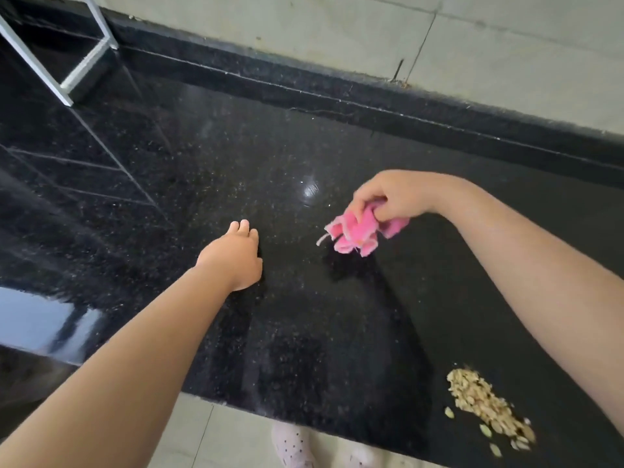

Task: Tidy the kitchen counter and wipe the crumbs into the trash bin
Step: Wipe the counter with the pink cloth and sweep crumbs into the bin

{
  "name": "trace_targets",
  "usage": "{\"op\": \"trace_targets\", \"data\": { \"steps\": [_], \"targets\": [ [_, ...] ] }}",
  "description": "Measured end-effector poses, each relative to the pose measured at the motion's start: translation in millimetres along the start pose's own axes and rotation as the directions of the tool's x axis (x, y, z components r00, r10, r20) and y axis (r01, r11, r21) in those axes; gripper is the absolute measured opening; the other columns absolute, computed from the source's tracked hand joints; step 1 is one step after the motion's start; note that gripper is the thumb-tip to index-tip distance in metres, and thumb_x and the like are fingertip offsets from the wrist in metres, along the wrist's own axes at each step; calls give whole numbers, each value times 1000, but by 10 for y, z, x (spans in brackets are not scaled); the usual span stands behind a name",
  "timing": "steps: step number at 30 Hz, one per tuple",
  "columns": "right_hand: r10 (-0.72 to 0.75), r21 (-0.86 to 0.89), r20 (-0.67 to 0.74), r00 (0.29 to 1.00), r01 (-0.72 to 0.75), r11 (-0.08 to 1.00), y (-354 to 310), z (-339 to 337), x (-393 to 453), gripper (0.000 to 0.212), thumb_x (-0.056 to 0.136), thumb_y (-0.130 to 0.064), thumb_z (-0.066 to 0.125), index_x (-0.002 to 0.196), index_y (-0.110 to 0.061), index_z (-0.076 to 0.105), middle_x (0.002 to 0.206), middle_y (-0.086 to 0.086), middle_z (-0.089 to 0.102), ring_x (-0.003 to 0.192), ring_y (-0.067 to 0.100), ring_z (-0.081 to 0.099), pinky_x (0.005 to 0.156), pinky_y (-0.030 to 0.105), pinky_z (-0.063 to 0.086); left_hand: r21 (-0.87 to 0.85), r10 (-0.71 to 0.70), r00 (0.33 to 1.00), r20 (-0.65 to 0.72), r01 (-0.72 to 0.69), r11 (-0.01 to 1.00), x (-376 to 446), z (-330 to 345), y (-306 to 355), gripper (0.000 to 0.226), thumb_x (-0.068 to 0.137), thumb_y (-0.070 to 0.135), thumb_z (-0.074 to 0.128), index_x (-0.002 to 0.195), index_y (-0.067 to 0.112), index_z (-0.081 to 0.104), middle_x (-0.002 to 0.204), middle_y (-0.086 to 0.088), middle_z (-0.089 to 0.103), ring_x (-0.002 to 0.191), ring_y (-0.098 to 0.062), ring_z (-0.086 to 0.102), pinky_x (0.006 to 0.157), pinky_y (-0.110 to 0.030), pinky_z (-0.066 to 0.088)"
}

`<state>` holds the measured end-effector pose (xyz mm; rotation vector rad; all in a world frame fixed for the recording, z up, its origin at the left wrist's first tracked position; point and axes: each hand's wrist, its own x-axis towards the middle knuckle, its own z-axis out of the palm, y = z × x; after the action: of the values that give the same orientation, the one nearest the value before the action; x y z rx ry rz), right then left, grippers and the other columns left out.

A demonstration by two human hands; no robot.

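Observation:
My right hand [391, 197] grips a crumpled pink cloth [358, 233] and holds it just above the black granite counter [236, 157], right of centre. My left hand [236, 256] reaches out over the middle of the counter, palm down, fingers relaxed and holding nothing. A pile of pale crumbs and seed husks [486, 407] lies near the counter's front edge at the lower right, under my right forearm. No trash bin is in view.
A white metal rack frame [64, 82] stands on the counter at the back left. A raised black backsplash ledge [337, 92] runs along the tiled wall. Below the front edge I see pale floor tiles and my light shoes [293, 447].

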<state>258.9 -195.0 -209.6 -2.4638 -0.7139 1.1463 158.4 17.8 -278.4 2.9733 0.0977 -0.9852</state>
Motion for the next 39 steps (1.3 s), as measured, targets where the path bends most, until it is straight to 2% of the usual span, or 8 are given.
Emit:
{"op": "trace_targets", "data": {
  "steps": [5, 9, 12, 15, 21, 29, 36, 39],
  "targets": [
    [-71, -18, -264, 962, 69, 997, -348, -82, 694, 30, 81, 9, 37, 78, -14, 56, 93, 2, 53, 57, 11, 58, 47, 19, 49, 26, 15, 997, 78, -17, 1000, -9, -36, 6, 62, 101, 26, 31, 150, 2, 1, 158, -11, -11, 147, -23, -8, 118, -36, 20],
    [-76, -95, -311, 947, 49, 994, -252, 114, 1038, 30, 79, 10, 34, 68, -12, 52, 93, 6, 49, 77, 27, 55, 64, 37, 54, 6, 9, 996, 90, -10, 1000, 20, -40, 26, 63, 101, 30, 31, 149, 0, 3, 157, -13, -12, 147, -24, -9, 116, -35, 19],
    [-88, -109, -331, 940, 54, 993, -116, 241, 1010, 38, 82, 7, 35, 58, -22, 41, 73, -4, 47, 77, 21, 48, 60, 23, 42, 3, 9, 996, 86, -9, 1000, 42, -31, 12, 62, 101, 30, 32, 148, 1, 6, 158, -12, -11, 147, -23, -9, 116, -37, 23],
    [-128, -152, -238, 963, 94, 984, 14, 373, 695, 38, 83, 6, 37, 57, -22, 38, 69, -7, 45, 67, 16, 47, 59, 19, 36, -13, 2, 997, 83, -1, 1000, 33, -25, 18, 64, 98, 33, 37, 147, 1, 11, 158, -12, -7, 147, -23, -6, 114, -38, 28],
    [-137, -133, -64, 988, 128, 983, 480, 853, -260, 31, 79, 8, 38, 59, -15, 45, 85, 16, 61, 92, 29, 54, 86, 45, 44, -12, -41, 998, 41, 42, 999, -14, -76, 90, 59, 97, 41, 37, 140, 2, 29, 154, -11, 10, 143, -23, 18, 102, -38, 42],
    [-50, -211, 185, 982, 89, 973, 870, 1231, -1186, 24, 83, 1, 38, 76, -19, 50, 95, 2, 60, 104, 17, 48, 89, 38, 44, -26, 161, 984, -74, -163, 986, -379, 195, 966, 50, 102, 27, 29, 147, 7, 22, 159, -3, 4, 147, -17, 9, 115, -31, 25],
    [49, 112, -114, 992, -37, 993, 1073, 1172, -1866, 33, 88, 1, 44, 79, -28, 56, 112, -6, 59, 100, 12, 58, 82, 20, 48, -46, 256, 964, -65, -259, 965, -788, 465, 1688, 52, 102, 26, 27, 150, 10, 14, 160, -1, 2, 148, -13, 3, 117, -28, 18],
    [181, 320, -322, 929, -73, 945, 1215, 1229, -2043, 23, 89, 4, 45, 89, -14, 60, 107, -1, 58, 85, 17, 66, 70, 20, 57, -75, 215, 974, -73, -221, 972, -899, 542, 1818, 52, 102, 26, 28, 150, 11, 14, 160, -1, 4, 148, -14, 5, 117, -30, 19]
  ]
}}
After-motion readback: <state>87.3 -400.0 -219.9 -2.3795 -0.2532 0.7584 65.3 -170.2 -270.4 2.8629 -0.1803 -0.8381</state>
